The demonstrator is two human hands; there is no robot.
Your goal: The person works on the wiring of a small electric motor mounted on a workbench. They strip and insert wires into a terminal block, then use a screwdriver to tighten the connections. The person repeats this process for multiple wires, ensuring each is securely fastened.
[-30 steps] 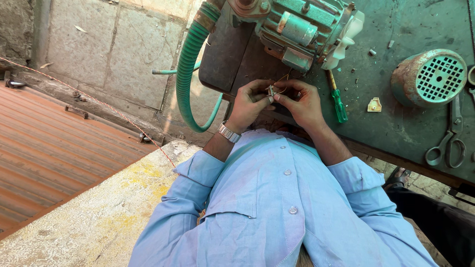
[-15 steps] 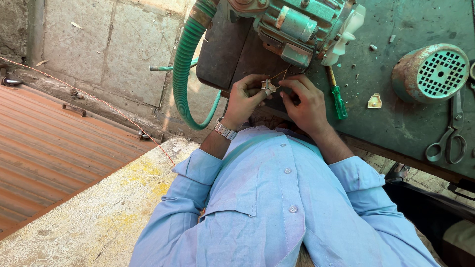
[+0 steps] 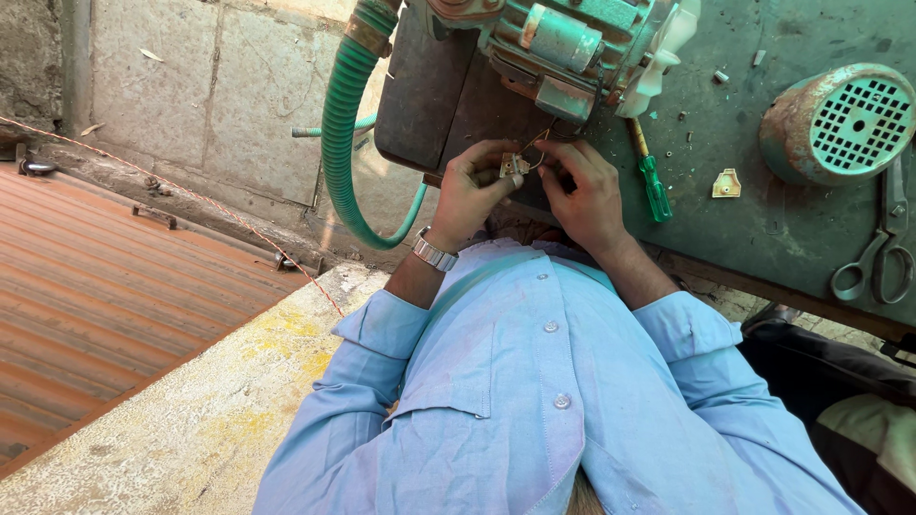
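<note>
I see my left hand (image 3: pixel 468 191) and right hand (image 3: pixel 584 191) close together at the near edge of a dark green workbench (image 3: pixel 763 219), both pinching a small metal part with thin wires (image 3: pixel 515 164), just below the green motor (image 3: pixel 563 48). A green screwdriver (image 3: pixel 651 181) lies right of my hands, and a perforated round cover (image 3: pixel 844 119) and scissors (image 3: pixel 883 257) lie further right. A green hose (image 3: pixel 339 143) hangs on the left, before a concrete wall (image 3: pixel 181 95); a rusty corrugated sheet (image 3: pixel 105 286) lies on the ground.
</note>
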